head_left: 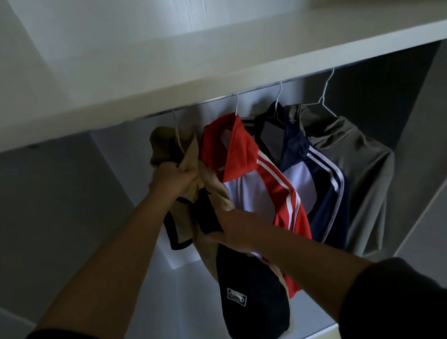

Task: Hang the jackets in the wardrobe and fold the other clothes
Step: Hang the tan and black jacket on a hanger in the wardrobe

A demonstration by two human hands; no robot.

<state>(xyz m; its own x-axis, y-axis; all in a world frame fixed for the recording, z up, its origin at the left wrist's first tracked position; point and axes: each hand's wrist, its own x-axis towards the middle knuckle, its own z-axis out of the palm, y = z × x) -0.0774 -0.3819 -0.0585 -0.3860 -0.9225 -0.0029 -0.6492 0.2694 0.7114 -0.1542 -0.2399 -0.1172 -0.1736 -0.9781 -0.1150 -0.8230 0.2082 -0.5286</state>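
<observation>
Hands (pixel 172 178) (pixel 232 230) grip tan jacket (pixel 221 197) (on hanger (pixel 177 135))

White shelf (pixel 207 69) across mid-frame, metal rail (pixel 258 88) just under it. Carries, left to right on hangers (pixel 325 89), tan jacket (pixel 164 145), red jacket (pixel 242 145), navy jacket (pixel 325 187), grey jacket (pixel 361 161).

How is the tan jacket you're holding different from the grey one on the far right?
The tan jacket is bunched, gripped by the left hand and right hand; the grey jacket hangs loose and untouched. The tan jacket has dark panels and a patch; the grey jacket is plain. Both sit under the same shelf.
</observation>
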